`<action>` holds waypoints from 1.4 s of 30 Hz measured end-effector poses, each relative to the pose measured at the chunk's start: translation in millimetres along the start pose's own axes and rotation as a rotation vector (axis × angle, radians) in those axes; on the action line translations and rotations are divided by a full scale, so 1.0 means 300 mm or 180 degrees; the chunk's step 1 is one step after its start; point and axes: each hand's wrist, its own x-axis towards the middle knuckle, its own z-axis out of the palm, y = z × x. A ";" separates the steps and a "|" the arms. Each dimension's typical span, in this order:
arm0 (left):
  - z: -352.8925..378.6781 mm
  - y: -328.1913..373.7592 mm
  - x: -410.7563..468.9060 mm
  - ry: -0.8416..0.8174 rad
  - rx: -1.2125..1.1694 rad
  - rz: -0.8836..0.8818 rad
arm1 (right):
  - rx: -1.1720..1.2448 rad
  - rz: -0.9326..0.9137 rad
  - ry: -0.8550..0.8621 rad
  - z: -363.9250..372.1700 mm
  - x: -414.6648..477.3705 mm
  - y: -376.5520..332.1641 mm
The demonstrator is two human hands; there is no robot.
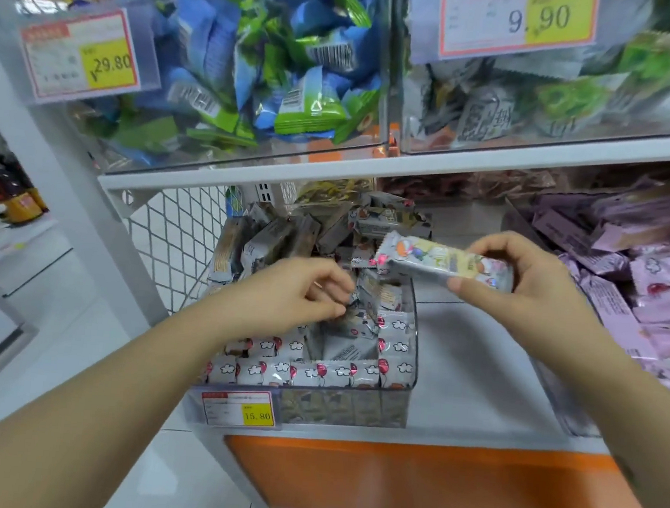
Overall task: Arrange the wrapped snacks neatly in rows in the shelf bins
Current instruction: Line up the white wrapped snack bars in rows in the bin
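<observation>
Right grip [525,286]: clamped on one wrapped snack bar [442,261], thumb under, fingers over its right end. The bar is held level in the air, over the back right corner of the clear bin [416,342], touching nothing else.

Left grip [301,291]: fingers curled, down inside the bin, tips at the packets mid-bin. Can't tell if it's actually pinching one or only touching.

The bin sits toward the left end of the lower shelf [477,367], at the front edge, just beside the mesh side panel [176,240].
- Front of bin: rowed packets [314,373], balloon and cloud print, standing edge-up, tight side by side. A column of the same runs up the bin's right wall.
- Middle: a gap with a couple of packets lying flat.
- Back of bin: loose pile [286,237], tilted all ways and stacked above the rim.
- Price tag [239,407] on the bin's front wall reads 15.80.

Right end of the lower shelf: purple packets [627,279], heaped, well apart from the clear bin. Bare white shelf lies between them. An orange strip [427,480] runs under the front edge.

Upper shelf:
- Left bin: blue and green packets [260,65], jumbled, tag 29.80 [83,53].
- Right bin: grey and green packets [562,91], tag 9.90 [519,23].
</observation>
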 end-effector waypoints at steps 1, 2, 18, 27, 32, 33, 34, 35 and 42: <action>0.003 -0.006 0.031 -0.0232 0.0259 -0.0094 | -0.0053 0.0040 0.0035 -0.015 -0.003 0.015; 0.008 -0.008 0.061 -0.0429 0.0474 -0.0142 | -0.0076 0.0083 0.0027 -0.024 -0.007 0.029; 0.100 -0.032 0.234 -0.1287 0.1859 -0.0308 | -0.0325 0.0185 -0.0154 -0.035 -0.008 0.067; 0.142 -0.057 0.203 -0.1251 0.2929 -0.0211 | -0.0354 0.0222 -0.0202 -0.018 -0.008 0.064; 0.135 -0.057 0.193 -0.1188 0.2686 -0.0220 | -0.0340 0.0218 -0.0202 -0.019 -0.011 0.056; 0.125 -0.056 0.189 -0.1190 0.2438 -0.0259 | -0.0331 0.0228 -0.0206 -0.020 -0.011 0.055; 0.115 -0.052 0.184 -0.1191 0.2186 -0.0283 | -0.0308 0.0241 -0.0210 -0.021 -0.012 0.056; 0.105 -0.050 0.178 -0.1177 0.1973 -0.0280 | -0.0277 0.0257 -0.0217 -0.022 -0.013 0.055; 0.025 -0.021 0.161 -0.0669 0.1446 -0.0029 | -0.0267 0.0269 -0.0224 -0.018 -0.013 0.045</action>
